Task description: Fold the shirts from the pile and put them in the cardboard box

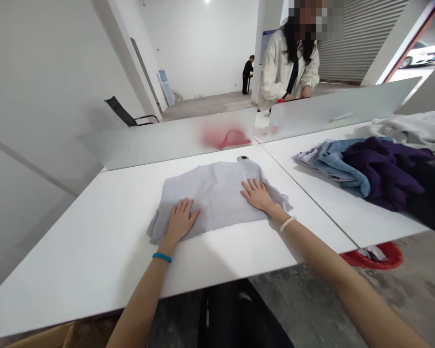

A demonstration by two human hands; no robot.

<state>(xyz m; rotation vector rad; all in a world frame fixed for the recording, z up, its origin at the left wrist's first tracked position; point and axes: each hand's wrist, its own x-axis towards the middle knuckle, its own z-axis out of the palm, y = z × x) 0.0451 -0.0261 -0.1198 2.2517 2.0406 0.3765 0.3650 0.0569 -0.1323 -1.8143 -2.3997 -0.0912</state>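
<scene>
Starting with the biggest thing, you have a white table (94, 232) in front of you. A frosted divider (159, 140) runs along its far edge, and a second table (348, 212) butts against it on your right. On that second table lies a pile of clothes (377, 169) in blue, purple and pale grey, well apart from your hands. A co-worker (286, 67) stands beyond the divider, busy with something of their own.

The grey cloth (210, 193) lies spread in the middle of your table, with its far edge touching a small black cable hole (243, 158). Your left hand (179, 222) rests flat on its near left part, fingers spread, gripping nothing. Your right hand (257, 193) lies just as flat and open on its right side, palm down.

Two things look risky to me. The tabletop appears smooth, so uneven pressure from your palms could make the whole cloth slide rather than flatten. The near left corner below your left hand and the right edge beside your right wrist are both rumpled, and pressing over them would likely set creases. The far edge might also catch on the cable hole.
</scene>
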